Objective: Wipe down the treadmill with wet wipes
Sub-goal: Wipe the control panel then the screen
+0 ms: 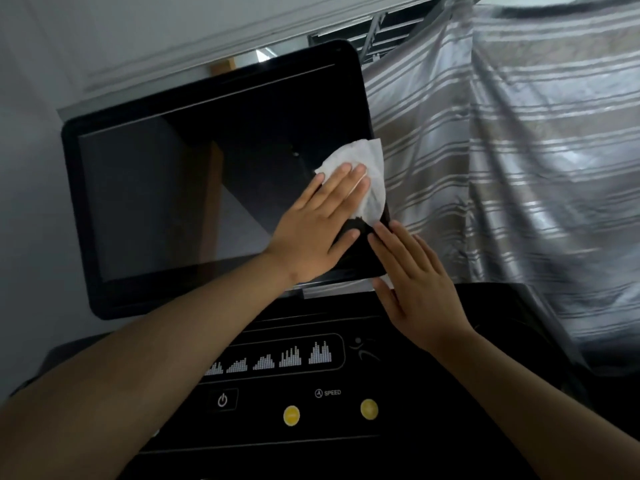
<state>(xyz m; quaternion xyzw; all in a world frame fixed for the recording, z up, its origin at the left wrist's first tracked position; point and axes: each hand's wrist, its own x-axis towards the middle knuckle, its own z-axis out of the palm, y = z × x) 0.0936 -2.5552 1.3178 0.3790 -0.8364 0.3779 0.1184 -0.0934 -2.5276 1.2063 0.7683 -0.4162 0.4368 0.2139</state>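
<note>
The treadmill's big black screen (pixel 173 188) fills the middle of the view, dark and glossy. A white wet wipe (pixel 372 174) lies flat against the screen's right edge. My left hand (pixel 322 223) presses on it with straight fingers, palm down. My right hand (pixel 419 282) rests with straight fingers against the screen's lower right corner, just below the wipe. Below the screen lies the black console panel (pixel 277 441) with a power button (pixel 222 399) and two yellow speed buttons (pixel 291 415).
A grey striped curtain (pixel 519 168) hangs close to the right of the screen. A pale wall (pixel 31 168) stands behind and to the left, with white trim running along the top.
</note>
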